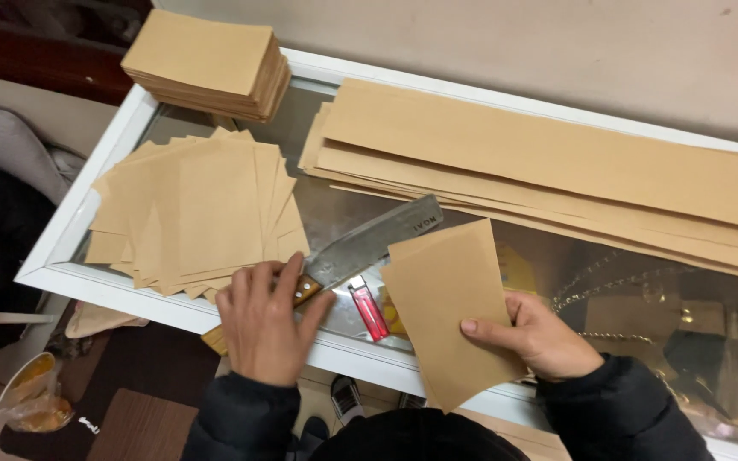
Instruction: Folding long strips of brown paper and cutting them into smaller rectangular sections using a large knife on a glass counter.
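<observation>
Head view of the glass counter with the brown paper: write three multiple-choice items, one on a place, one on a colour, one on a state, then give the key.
1. Where does the neat stack of cut brown paper sheets sit?
A. far left corner of the white-framed glass counter
B. under the cleaver
C. in the right hand

2. What colour is the small plastic lighter?
A. blue
B. red
C. green

3. What is the right hand doing?
A. resting empty
B. gripping the lighter
C. holding a small stack of brown paper rectangles

Key: 1 A, the stack lies on the counter's far left corner. 2 B, its body shows red. 3 C, thumb on top pinches the sheets, while the left hand covers the wooden handle of the steel cleaver.
</observation>
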